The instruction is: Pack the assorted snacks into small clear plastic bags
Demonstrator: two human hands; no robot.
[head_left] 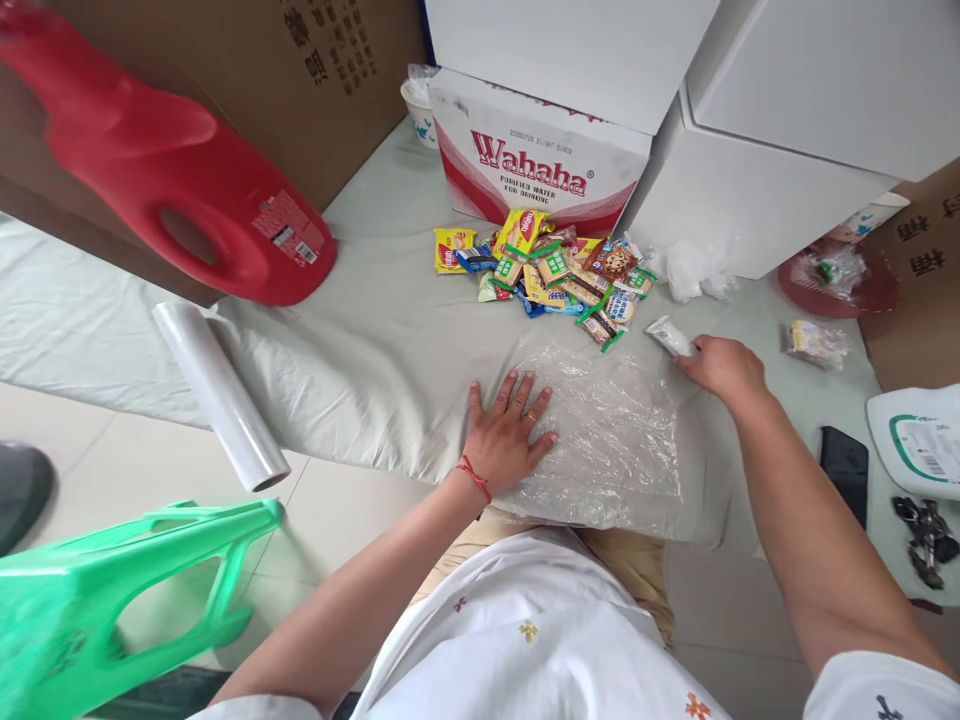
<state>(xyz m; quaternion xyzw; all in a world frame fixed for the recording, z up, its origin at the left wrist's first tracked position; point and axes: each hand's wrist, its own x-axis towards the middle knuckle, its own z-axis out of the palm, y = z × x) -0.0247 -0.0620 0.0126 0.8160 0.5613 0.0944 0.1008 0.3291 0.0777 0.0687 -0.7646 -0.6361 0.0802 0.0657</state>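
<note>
My left hand (510, 432) lies flat, fingers spread, on the left edge of a sheet of clear plastic film (619, 450) at the front of the cloth-covered table. To the right, my right hand (724, 365) pinches the near end of a small white wrapped packet (669, 336), whose print is too small to read. Beyond the film is a heap of wrapped snacks (555, 268) in yellow, green, blue and brown wrappers. Crumpled clear plastic (694, 268) sits between the heap and the white packet.
A Wahaha carton (540, 160) stands behind the snacks. On the left are a red jug (180, 170), a roll of film (221, 395) and a green stool (135, 590). A red dish (799, 285), a wrapped snack (817, 343), a phone (844, 470) and keys (926, 535) lie right.
</note>
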